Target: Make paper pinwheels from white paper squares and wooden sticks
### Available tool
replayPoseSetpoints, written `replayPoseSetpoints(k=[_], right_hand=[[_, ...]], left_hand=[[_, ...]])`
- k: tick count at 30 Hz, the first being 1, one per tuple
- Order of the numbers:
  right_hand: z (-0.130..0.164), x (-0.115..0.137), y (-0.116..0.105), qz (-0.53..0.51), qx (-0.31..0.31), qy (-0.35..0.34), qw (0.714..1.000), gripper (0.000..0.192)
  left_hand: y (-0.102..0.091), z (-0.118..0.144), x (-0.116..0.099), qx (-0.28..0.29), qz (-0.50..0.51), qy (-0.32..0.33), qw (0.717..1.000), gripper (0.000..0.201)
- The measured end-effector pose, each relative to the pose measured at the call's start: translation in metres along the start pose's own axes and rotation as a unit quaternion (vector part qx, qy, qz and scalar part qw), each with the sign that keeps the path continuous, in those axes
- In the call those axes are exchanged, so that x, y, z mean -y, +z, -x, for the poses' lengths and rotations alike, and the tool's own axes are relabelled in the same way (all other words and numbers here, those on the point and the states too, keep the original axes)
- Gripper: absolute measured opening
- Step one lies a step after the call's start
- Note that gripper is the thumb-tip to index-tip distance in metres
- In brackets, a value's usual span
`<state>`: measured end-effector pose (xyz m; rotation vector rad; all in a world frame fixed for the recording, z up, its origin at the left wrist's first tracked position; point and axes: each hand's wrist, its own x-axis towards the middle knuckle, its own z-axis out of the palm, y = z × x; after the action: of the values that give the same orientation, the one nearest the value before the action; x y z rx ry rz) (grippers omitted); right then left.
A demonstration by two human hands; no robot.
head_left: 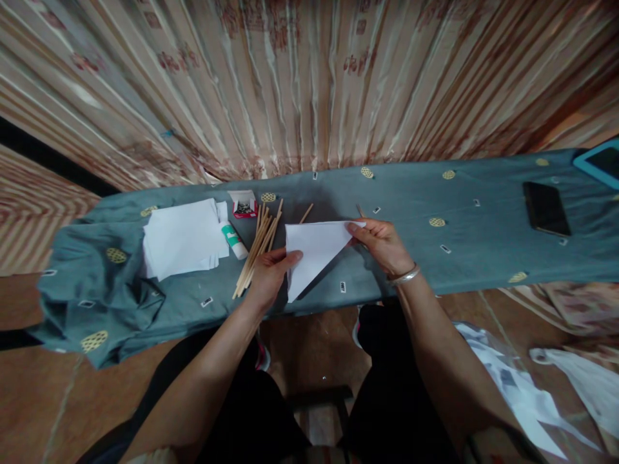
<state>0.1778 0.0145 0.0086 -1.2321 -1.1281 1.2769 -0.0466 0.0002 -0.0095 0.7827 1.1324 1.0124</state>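
A white sheet of paper [312, 251], folded into a triangle, is held just above the cloth-covered table in front of me. My left hand [271, 274] pinches its left edge, thumb on top. At the upper right corner, my right hand [380, 241] grips the paper between thumb and fingers; a bracelet circles that wrist. A bundle of thin wooden sticks [261, 248] lies beside my left hand. Another stick [306, 213] pokes out behind the paper. Left of the bundle is a glue stick [234, 240] with a white and green body.
A stack of white paper [186, 238] lies at the left, near an open red box [244, 205] of small dark items. Farther right are a black phone [546, 208] and a blue-framed tablet [599, 162]. A patterned curtain [309, 90] hangs behind the table; paper scraps [512, 386] lie at lower right.
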Motion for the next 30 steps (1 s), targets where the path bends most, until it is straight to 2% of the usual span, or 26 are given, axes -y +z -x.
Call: replayPoseSetpoints(k=[4,8,12,16,20,24,30], right_hand=[[-0.001,-0.002,-0.002,0.030,-0.009,-0.009,0.999,0.042],[0.000,-0.001,0.004,-0.009,-0.015,0.009,1.000,0.042],[0.009,-0.002,0.026,-0.045,0.053,0.037,0.997,0.041],[0.019,-0.014,0.051,-0.004,0.145,0.063,0.987,0.039],[0.024,-0.026,0.065,-0.010,0.175,0.059,0.983,0.043],[0.026,-0.031,0.070,-0.004,0.203,0.047,0.978,0.044],[0.026,-0.036,0.067,0.089,0.201,0.016,0.975,0.047]], left_hand=[[0.001,0.001,-0.002,-0.002,-0.019,0.005,1.000,0.034],[0.003,0.001,-0.004,0.002,0.004,0.002,1.000,0.032],[0.009,-0.001,-0.007,0.001,0.053,0.026,0.998,0.028],[0.014,-0.003,-0.009,0.006,0.080,0.043,0.996,0.024],[0.015,-0.006,-0.013,-0.003,0.094,0.042,0.995,0.024],[0.016,-0.008,-0.020,-0.017,0.093,0.052,0.994,0.027],[0.013,-0.010,-0.020,-0.028,0.073,0.080,0.994,0.027]])
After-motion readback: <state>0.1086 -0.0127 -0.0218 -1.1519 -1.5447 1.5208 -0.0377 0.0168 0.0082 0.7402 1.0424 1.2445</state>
